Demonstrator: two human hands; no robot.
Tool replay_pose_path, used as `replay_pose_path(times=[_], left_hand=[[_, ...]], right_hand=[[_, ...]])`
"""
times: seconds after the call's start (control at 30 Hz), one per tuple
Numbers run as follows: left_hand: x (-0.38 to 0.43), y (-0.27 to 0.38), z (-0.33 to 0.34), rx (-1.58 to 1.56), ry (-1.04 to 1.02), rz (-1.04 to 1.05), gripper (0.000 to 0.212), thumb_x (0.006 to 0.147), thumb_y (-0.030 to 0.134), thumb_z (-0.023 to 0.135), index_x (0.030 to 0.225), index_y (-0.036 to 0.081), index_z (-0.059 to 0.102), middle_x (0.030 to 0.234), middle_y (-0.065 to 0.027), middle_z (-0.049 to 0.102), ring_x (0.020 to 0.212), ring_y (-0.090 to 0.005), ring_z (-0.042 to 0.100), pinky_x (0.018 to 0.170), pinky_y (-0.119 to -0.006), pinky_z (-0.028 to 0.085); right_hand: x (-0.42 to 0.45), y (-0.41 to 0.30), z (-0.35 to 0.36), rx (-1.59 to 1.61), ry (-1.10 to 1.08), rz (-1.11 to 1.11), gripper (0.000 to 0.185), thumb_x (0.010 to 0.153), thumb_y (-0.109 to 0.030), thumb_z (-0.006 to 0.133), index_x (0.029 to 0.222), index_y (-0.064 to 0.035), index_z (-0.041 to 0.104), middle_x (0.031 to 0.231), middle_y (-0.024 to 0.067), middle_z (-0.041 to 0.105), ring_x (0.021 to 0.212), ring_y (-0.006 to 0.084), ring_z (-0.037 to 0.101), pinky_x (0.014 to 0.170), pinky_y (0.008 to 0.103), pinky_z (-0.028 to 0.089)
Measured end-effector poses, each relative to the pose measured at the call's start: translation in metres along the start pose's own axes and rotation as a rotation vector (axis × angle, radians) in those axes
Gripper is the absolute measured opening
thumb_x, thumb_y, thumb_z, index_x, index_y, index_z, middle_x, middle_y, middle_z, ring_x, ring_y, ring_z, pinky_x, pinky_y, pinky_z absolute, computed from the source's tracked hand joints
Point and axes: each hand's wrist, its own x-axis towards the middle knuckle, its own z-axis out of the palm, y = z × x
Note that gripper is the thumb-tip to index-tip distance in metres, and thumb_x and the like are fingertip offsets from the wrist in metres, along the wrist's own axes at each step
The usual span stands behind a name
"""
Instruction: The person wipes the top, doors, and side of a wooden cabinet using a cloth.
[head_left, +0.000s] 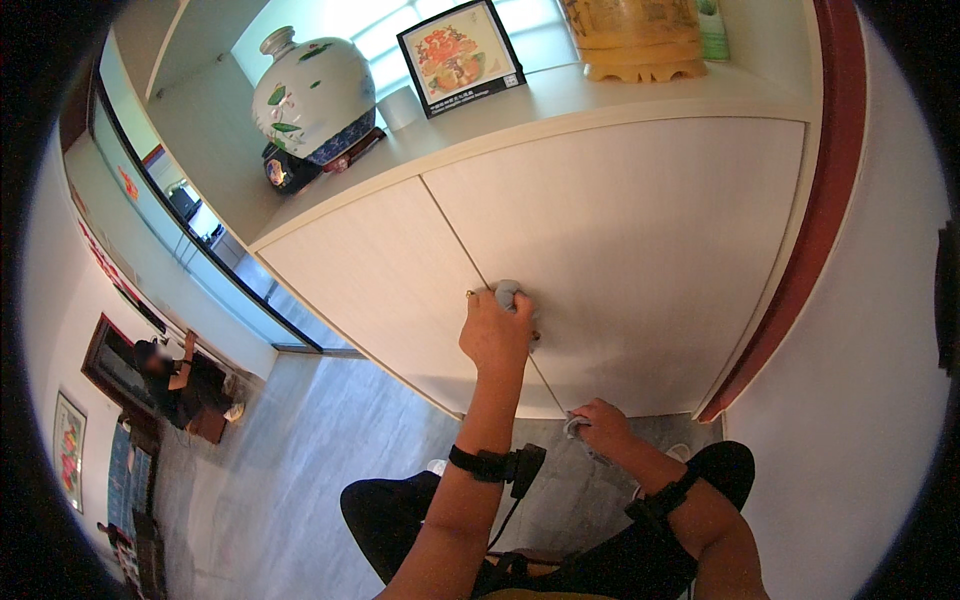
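Observation:
My left hand (495, 330) grips a bunched grey cloth (508, 293) against the front of a pale wood cabinet, close to the seam between its two doors. A small brass-coloured knob (470, 295) shows just left of that hand. Lower down, my right hand (606, 429) has its fingers closed on another grey cloth (576, 426), near the bottom edge of the right cabinet door (630, 247). Whether the two cloths are separate pieces I cannot tell. The left cabinet door (367, 277) looks closed, as does the right one.
Above the doors, a shelf (480, 139) carries a painted porcelain vase (311, 101), a small dark jar (289, 169), a white cup (401, 109), a framed picture (461, 56) and a carved wooden vessel (637, 37). Far left, another person (176, 382) sits by a wall.

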Motion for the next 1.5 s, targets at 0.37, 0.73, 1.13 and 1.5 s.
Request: replay_pose_path(times=[0.37, 0.73, 1.13, 1.5], left_hand=[[0.000, -0.005, 0.001, 0.058, -0.096, 0.022, 0.033, 0.078, 0.036, 0.049, 0.077, 0.004, 0.061, 0.079, -0.0150, 0.060, 0.072, -0.0323, 0.059, 0.063, -0.042, 0.046], [-0.009, -0.015, 0.021, -0.066, 0.105, 0.109, 0.026, 0.076, 0.029, 0.056, 0.084, 0.004, 0.057, 0.081, -0.0133, 0.055, 0.077, -0.0326, 0.055, 0.067, -0.040, 0.044], [-0.007, -0.015, 0.012, -0.185, -0.031, -0.058, 0.037, 0.080, 0.037, 0.054, 0.069, 0.002, 0.056, 0.074, -0.0134, 0.057, 0.070, -0.0312, 0.056, 0.061, -0.039, 0.043], [0.001, -0.012, 0.014, 0.038, 0.020, 0.028, 0.042, 0.086, 0.035, 0.042, 0.066, 0.002, 0.057, 0.070, -0.0149, 0.058, 0.062, -0.0327, 0.058, 0.053, -0.040, 0.045]], right_hand=[[0.000, 0.009, 0.008, -0.005, -0.005, -0.003, 0.030, 0.070, -0.015, 0.058, 0.099, -0.0053, 0.062, 0.092, 0.0154, 0.053, 0.087, 0.0313, 0.052, 0.078, 0.0394, 0.043], [0.000, 0.005, 0.002, -0.018, -0.074, 0.054, 0.032, 0.072, -0.018, 0.058, 0.102, -0.0074, 0.060, 0.102, 0.0146, 0.054, 0.099, 0.0330, 0.050, 0.086, 0.0401, 0.041], [0.003, 0.008, 0.005, -0.032, -0.071, 0.043, 0.032, 0.071, -0.018, 0.060, 0.102, -0.0086, 0.061, 0.098, 0.0142, 0.055, 0.095, 0.0318, 0.052, 0.082, 0.0402, 0.042], [0.003, 0.013, 0.012, -0.032, 0.017, -0.035, 0.030, 0.069, -0.016, 0.060, 0.097, -0.0069, 0.062, 0.090, 0.0149, 0.055, 0.085, 0.0307, 0.054, 0.075, 0.0388, 0.045]])
